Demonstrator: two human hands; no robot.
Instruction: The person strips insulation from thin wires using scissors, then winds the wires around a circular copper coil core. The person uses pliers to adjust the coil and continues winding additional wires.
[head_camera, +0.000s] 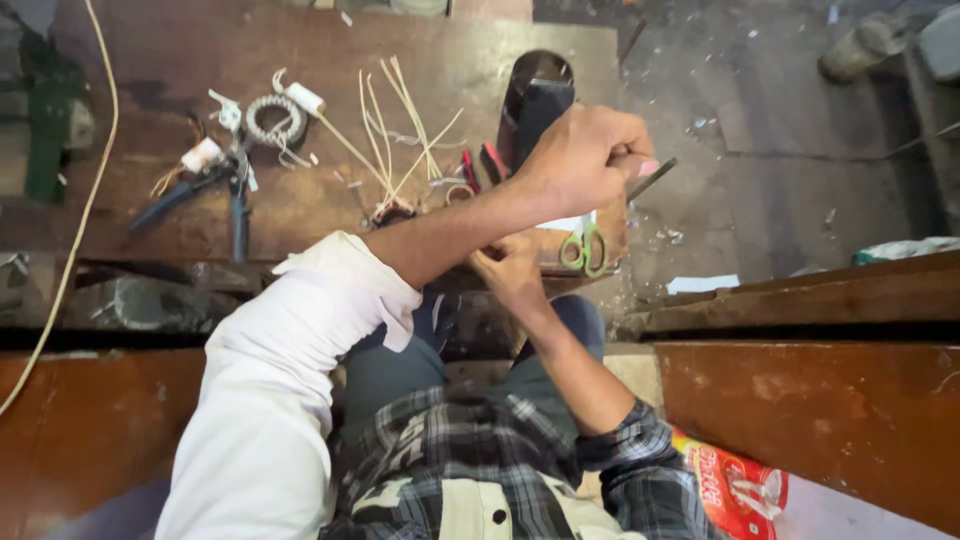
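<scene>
**Rod gripped at bench edge**

My left hand (585, 155), on the white-sleeved arm, is clenched in a fist around a thin dark rod (652, 178) beside the dark block (535, 105). My right hand (510, 275) sits under that forearm at the bench (300, 215) edge; I cannot tell its grasp. Judged step: working the rod, so any next move calls for a steady grip. Green-handled scissors (583, 250) lie near. A red-and-white printed packet (735, 485) lies lower right, and a white paper scrap (700, 283) is on the floor.
</scene>
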